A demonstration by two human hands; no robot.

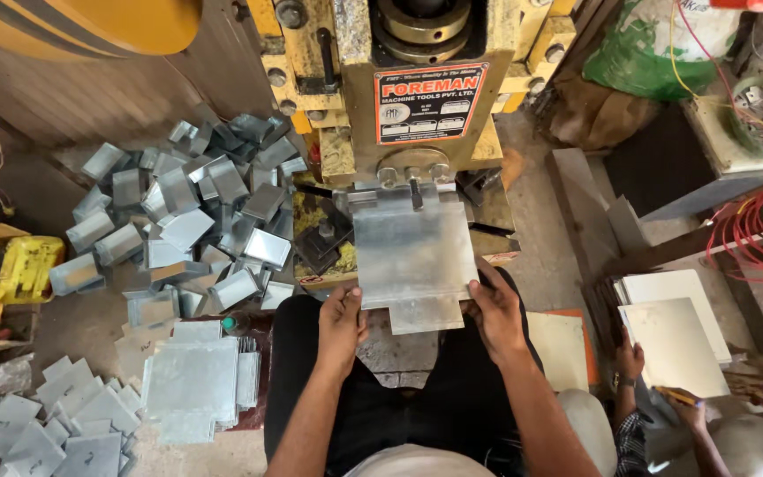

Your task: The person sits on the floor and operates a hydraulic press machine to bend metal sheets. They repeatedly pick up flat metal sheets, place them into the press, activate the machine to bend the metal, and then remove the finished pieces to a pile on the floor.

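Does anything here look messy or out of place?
The bent metal pieces left of the press lie in a jumbled heap, tilted every way, unlike the flat blanks stacked beside it. The sheet both hands hold sits square.

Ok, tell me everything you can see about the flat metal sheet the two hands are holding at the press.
The metal sheet is a flat, dull silver blank, galvanised by its look, roughly square with a narrower tab at its near edge. It lies flat on the bed of the yellow press, its far edge under the tooling. The left hand grips its near left corner and the right hand its near right corner. Its surface shows faint smudges and no bends.
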